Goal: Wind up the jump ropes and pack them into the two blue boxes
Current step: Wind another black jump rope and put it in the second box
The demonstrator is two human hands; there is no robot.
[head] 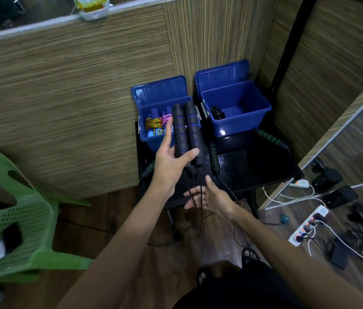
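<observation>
Head view: left hand [171,161] held the two black foam handles [187,132] of a jump rope side by side, thumb across their lower ends, index finger stretched up along the side. Handles stood upright over the near edge of the left blue box [153,139]. Cord [200,197] hung down from the handles, off the front edge of the black table [254,166], to the floor. Right hand [209,199] sat below, fingers spread and relaxed, cord strands running between them; not clenched on anything as far as could be told.

Step in hand, likely: winding this rope. Handles gathered, cord still loose. Next move calls for the right hand to catch the hanging cord and wrap it around the handles, then drop the bundle into a box.

Containers: both boxes at the table's back edge, lids up against the wall. Left box held wound ropes, one yellow bundle [153,124], one pink, with blue handles. Right blue box [236,112] mostly bare, one black coiled rope [217,112] at its left wall. A green-striped rope [269,137] lay unwound on the table beside the right box.
</observation>
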